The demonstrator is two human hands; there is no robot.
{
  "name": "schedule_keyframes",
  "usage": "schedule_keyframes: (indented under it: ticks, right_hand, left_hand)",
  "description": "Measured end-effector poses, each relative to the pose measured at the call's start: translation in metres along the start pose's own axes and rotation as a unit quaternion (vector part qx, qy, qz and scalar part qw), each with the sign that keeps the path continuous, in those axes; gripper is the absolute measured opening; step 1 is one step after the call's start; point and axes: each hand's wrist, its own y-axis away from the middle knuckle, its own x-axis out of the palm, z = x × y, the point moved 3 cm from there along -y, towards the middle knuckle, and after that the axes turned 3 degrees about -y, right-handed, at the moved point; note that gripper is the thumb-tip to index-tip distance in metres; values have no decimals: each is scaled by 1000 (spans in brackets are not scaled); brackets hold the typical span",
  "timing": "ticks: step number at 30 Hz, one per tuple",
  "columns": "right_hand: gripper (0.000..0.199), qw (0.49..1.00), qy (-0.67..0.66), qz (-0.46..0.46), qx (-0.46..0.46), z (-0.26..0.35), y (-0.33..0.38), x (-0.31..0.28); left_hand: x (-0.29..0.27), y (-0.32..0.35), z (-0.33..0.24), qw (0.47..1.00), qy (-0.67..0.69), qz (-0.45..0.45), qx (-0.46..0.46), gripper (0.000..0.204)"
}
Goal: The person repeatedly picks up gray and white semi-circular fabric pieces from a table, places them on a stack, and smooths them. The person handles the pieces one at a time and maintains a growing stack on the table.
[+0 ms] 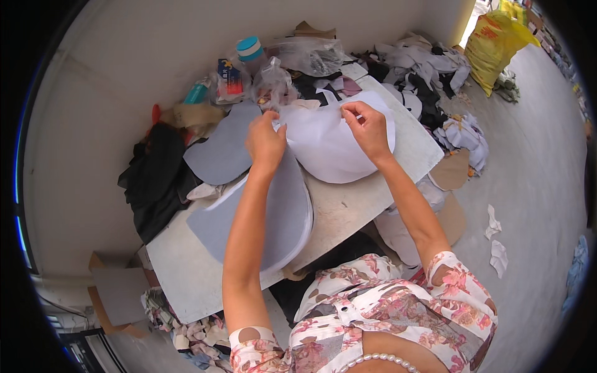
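Over the table, my left hand (pixel 266 142) and my right hand (pixel 368 129) hold up a thin white fabric piece (pixel 314 127) between them. Each hand pinches its upper edge between thumb and fingertips. Beneath and to the right lies a stack of rounded white pieces (pixel 348 165), partly covered by the sheer fabric. Below my left forearm rests a pile of grey curved pieces (pixel 283 217) with white edges. A further grey cut piece (pixel 227 149) lies left of my left hand.
Along the table's (pixel 336 211) back stand a blue-lidded jar (pixel 250 51), a small box (pixel 229 79) and clear plastic bags (pixel 311 55). Black cloth (pixel 155 177) hangs at the left. Fabric scraps (pixel 423 65) heap beyond the right corner, near a yellow bag (pixel 494 53).
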Motion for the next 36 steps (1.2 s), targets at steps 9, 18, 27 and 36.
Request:
schedule_keyframes:
  ticks: [9,18,27,36]
  right_hand:
    - [25,967,110,-4,-231,62,2,-2]
    - [40,922,18,384,-42,35,-60,-38]
    - [16,947,65,309,62,40,-57,-126]
    - [18,976,-108,182,41,53,-71,-154]
  left_hand:
    - [3,7,-60,928,360,95,-6,35]
    - [-32,26,-80,939,315,31,134,17]
    - [-57,18,-54,844,533,57,-2,28]
    - [-56,12,-52,786,612,82,-28,22]
